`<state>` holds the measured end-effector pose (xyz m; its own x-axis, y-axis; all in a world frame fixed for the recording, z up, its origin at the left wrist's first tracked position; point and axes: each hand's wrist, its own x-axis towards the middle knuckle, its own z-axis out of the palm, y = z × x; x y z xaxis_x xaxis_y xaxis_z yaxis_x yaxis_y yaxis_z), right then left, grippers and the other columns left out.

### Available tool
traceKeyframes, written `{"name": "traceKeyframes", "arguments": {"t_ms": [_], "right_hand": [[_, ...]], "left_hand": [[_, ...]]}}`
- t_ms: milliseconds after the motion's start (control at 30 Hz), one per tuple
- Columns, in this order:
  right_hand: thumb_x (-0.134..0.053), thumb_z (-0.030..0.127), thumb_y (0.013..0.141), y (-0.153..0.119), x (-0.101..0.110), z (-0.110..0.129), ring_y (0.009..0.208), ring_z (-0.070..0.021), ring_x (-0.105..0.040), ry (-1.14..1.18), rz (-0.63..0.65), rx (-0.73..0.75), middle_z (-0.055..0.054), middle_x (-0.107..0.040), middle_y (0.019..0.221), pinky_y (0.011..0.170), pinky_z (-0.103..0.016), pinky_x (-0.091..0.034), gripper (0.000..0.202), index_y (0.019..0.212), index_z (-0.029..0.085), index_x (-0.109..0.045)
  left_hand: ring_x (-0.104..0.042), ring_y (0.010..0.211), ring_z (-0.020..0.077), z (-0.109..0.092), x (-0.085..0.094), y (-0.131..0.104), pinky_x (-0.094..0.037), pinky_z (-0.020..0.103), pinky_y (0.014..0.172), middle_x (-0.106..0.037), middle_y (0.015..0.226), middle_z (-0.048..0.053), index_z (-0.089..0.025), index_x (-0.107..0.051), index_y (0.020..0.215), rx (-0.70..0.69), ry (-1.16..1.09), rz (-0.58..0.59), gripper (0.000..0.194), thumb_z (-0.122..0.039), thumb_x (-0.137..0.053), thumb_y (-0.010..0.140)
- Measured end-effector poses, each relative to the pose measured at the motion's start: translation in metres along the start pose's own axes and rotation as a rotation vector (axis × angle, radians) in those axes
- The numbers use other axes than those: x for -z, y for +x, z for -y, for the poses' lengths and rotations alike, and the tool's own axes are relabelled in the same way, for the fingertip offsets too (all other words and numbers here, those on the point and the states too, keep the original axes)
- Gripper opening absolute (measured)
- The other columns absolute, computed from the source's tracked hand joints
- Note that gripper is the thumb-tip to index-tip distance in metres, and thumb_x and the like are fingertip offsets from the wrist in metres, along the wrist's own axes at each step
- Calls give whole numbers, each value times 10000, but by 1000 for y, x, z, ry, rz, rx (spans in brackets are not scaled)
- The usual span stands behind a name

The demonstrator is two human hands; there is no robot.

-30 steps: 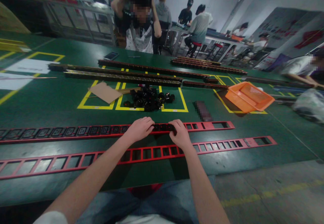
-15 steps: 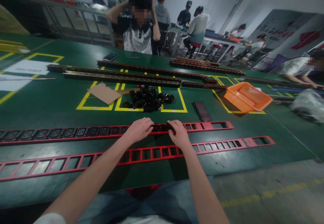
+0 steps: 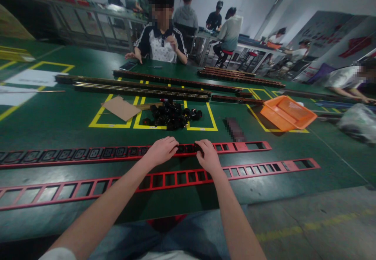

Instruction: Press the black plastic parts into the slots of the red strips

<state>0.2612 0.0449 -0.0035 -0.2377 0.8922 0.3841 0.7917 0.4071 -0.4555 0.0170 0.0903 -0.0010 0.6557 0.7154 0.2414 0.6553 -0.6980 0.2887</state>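
A long red frame [image 3: 255, 146] lies across the table, its left openings filled with square black inserts [image 3: 94, 153]. My left hand [image 3: 162, 151] rests over its middle, fingers together and bent down onto the frame. A short way to the right, my right hand [image 3: 208, 156] curls with thumb and fingers round a small black part at the frame, mostly hidden. Black inserts [image 3: 185, 148] show between the two hands. Nearer to me, under my forearms, lies a second red frame [image 3: 164, 179] with bare openings. Beyond the hands is a pile of black parts [image 3: 170, 115].
Behind the pile lie long dark rails [image 3: 141, 90] and a piece of cardboard [image 3: 122, 108]. An orange bin [image 3: 288, 113] stands to the right, with a clear plastic bag [image 3: 358, 123] farther over. Across the table sits a person [image 3: 163, 42] beside a phone [image 3: 128, 65].
The person across the table has lowered both hands from the head, one now near the phone. My hands stay almost still on the frame.
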Motion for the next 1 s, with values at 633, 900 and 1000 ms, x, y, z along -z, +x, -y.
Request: {"name": "traceKeyframes", "arguments": {"t_ms": [633,900,1000], "right_hand": [[-499,30,731,1,1,2,1020,-263,-537,33,17,-19,-79,-609,1063,906,-428,-493,429,1117,205,-565],[-511,43,744,1,4,3,1020,-276,-533,3,5,-21,-91,-608,1065,913,-450,-479,422,1124,201,-603],[-511,41,745,1,4,3,1017,-273,-529,4,6,-11,-93,-608,1063,909,-442,-478,420,1126,191,-606]], "left_hand": [[-577,936,197,-1,2,0,-475,334,826,-624,996,48,-205,-593,1008,11,-11,4,139,-249,-473,953],[-579,939,198,-1,2,1,-480,334,831,-624,997,50,-209,-595,1009,14,-15,14,146,-249,-465,954],[-577,940,201,-1,1,1,-481,339,835,-623,999,50,-210,-597,1009,14,-13,13,149,-253,-465,954]]}}
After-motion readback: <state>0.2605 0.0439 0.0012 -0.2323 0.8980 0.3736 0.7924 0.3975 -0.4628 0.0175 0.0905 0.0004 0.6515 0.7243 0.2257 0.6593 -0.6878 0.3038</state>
